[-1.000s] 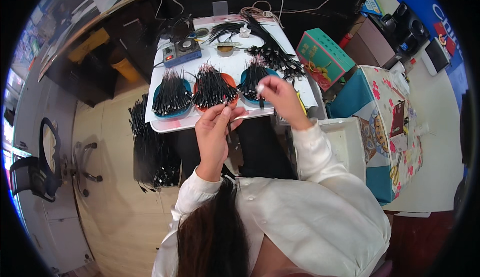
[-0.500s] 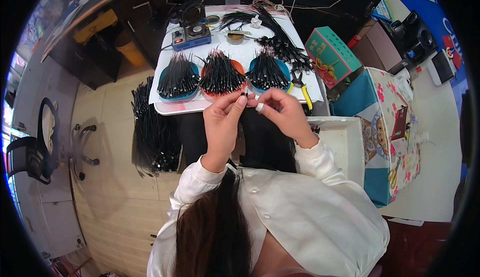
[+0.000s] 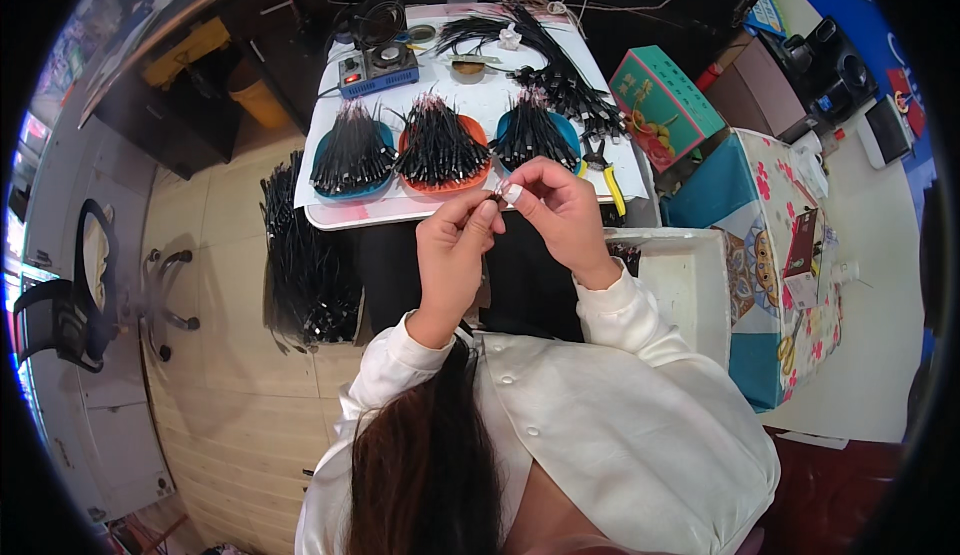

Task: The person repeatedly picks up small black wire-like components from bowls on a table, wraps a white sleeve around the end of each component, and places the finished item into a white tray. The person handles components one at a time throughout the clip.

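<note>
In front of the white table's near edge, my left hand (image 3: 450,260) pinches a short black cable (image 3: 496,197) between thumb and forefinger. Fine bare-looking wires stick up from its end. My right hand (image 3: 568,223), with a white wrap on one fingertip, closes its thumb and forefinger on those wires. Most of the cable is hidden by my fingers. Just beyond lie bundles of black cables (image 3: 352,155) in a left blue tray (image 3: 345,193), an orange tray (image 3: 432,191) and a right blue tray (image 3: 572,138).
A blue soldering-type box (image 3: 378,73), a small round tin (image 3: 467,73) and a loose cable pile (image 3: 570,90) stand farther back. Yellow-handled pliers (image 3: 608,180) lie right, near a green carton (image 3: 665,105) and a white bin (image 3: 690,238). More cables (image 3: 310,265) fill the floor at left.
My right hand has moved left and turned inward, from beside the cable to its wire ends, which its fingers now pinch. The left hand keeps its hold and has shifted slightly.
</note>
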Demonstrator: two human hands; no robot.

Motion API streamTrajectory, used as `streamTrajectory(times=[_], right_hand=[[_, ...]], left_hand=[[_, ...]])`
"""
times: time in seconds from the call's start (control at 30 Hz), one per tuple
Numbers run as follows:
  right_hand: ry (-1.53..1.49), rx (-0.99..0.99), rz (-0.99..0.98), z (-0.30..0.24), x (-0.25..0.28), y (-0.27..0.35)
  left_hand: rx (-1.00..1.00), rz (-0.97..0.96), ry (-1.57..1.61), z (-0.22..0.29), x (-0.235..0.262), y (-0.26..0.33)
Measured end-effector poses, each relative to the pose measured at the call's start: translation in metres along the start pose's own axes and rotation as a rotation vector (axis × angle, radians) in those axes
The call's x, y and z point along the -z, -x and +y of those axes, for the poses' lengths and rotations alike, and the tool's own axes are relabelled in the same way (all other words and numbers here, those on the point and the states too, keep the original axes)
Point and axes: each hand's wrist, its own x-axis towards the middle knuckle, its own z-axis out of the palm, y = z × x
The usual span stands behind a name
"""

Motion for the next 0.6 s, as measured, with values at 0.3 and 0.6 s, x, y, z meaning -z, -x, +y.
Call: streamTrajectory(times=[0.3,0.6], right_hand=[[-0.831,-0.324,-0.126,0.02,0.001,0.005],[-0.563,-0.238,-0.111,0.012,0.008,0.0]], left_hand=[[0.211,-0.093,0.365,0.0,0.0,-0.004],[0.169,-0.095,0.224,-0.002,0.002,-0.007]])
